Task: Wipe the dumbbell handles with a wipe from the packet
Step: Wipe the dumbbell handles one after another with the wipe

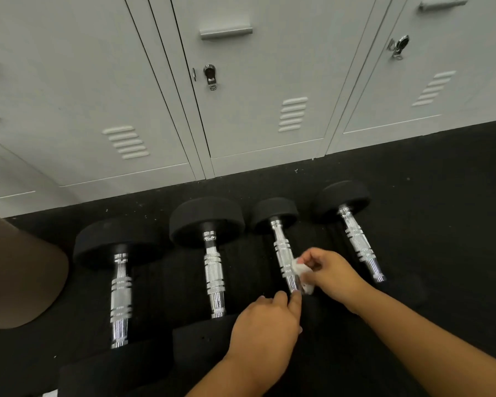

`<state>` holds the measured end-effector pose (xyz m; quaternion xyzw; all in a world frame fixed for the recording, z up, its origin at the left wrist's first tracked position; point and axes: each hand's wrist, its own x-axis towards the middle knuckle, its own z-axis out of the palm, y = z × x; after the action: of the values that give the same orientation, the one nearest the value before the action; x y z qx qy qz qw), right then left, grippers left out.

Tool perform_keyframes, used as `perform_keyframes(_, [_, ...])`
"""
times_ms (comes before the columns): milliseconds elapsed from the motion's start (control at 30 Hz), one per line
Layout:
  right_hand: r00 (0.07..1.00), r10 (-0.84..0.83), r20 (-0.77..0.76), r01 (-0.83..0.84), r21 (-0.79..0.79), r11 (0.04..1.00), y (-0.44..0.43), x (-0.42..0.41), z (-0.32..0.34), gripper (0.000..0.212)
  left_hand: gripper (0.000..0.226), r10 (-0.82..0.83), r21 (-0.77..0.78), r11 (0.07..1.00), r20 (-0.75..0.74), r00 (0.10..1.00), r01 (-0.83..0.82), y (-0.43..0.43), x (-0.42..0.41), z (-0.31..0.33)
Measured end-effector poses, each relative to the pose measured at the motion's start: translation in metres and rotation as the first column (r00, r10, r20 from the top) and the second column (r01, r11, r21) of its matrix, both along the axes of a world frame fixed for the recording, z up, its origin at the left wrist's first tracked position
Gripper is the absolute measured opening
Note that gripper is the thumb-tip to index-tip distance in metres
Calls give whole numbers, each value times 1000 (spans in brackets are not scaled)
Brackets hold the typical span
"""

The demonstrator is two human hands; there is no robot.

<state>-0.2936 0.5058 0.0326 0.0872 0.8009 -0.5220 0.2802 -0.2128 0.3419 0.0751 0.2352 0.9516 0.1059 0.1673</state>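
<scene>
- Right hand (331, 272) has its grip pinched shut on a small white wipe (300, 271), thumb and fingers bunched around the crumpled sheet.
- That wipe is pressed against the right side of the chrome handle of the third dumbbell (284, 253) from the left, down toward the near end of the bar.
- Left hand (265, 325) comes in from below, its grip half curled and holding nothing; the fingertips (295, 296) touch the near end of that same handle, right where it meets the near weight head.
- Four dumbbells lie side by side on the black rubber floor (441, 181), handles running away from the person toward the lockers.
- First dumbbell (121, 296) sits far left, second dumbbell (214, 270) just beside it; both are apart from the hands.
- Fourth dumbbell (358, 242) lies to the right of the working hand, its handle blurred but clear of the fingers.
- Each far end carries a round black head; the near heads of the two left ones sit low in the view, partly dark against the floor.
- Grey metal lockers (255, 96) stand along the back, doors closed, with vents and latches showing.
- A brown shape (20, 270) fills the left edge; what it is cannot be told.
- No wipe packet shows clearly anywhere in view.
</scene>
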Motion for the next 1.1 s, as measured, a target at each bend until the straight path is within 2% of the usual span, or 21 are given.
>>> perform_keyframes(100, [996, 0, 95, 3, -41, 999, 6, 1, -3, 22, 58, 1, -32, 999, 19, 1000, -1, 1, 0, 3])
perform_keyframes(233, [952, -242, 188, 264, -99, 960, -14, -28, -21, 30, 58, -11, -57, 998, 44, 999, 14, 0, -1, 4])
perform_keyframes(400, [836, -444, 321, 526, -244, 814, -39, -61, -19, 33, 59, -29, -47, 998, 88, 996, 33, 0, -3, 5])
perform_keyframes(500, [808, -385, 446, 532, -271, 802, -36, -50, -19, 27, 59, -30, -65, 997, 102, 994, 37, 0, -4, 6])
perform_keyframes(600, [796, -260, 546, 441, -231, 867, -23, -30, -24, 26, 58, -25, -69, 997, 104, 994, 32, 0, -4, 6])
perform_keyframes(700, [851, -112, 513, 170, -68, 983, -16, -31, -16, 29, 58, -31, -57, 998, 95, 995, 37, 0, -4, 4])
perform_keyframes(767, [865, -34, 500, -10, 84, 996, -13, -40, -5, 26, 58, -30, -48, 998, 96, 995, 35, 0, -4, 3])
perform_keyframes(800, [864, -22, 502, -35, 105, 994, -12, -45, 0, 24, 58, -26, -48, 998, 97, 995, 31, 0, -3, 2])
perform_keyframes(833, [866, -37, 499, -10, 91, 996, -12, -50, 3, 23, 58, -25, -51, 998, 96, 995, 30, 0, -3, 2])
perform_keyframes(900, [875, -146, 462, 154, 20, 988, -14, -60, 4, 23, 59, -30, -56, 998, 94, 995, 35, 0, -4, 1])
perform_keyframes(1000, [886, -297, 356, 345, -79, 935, -26, -68, 0, 26, 59, -35, -51, 998, 95, 995, 40, 0, -4, 1])
perform_keyframes(1100, [917, -359, 176, 378, -92, 921, -32, -63, -9, 19, 59, -34, -43, 998, 89, 995, 38, 0, -3, 1])
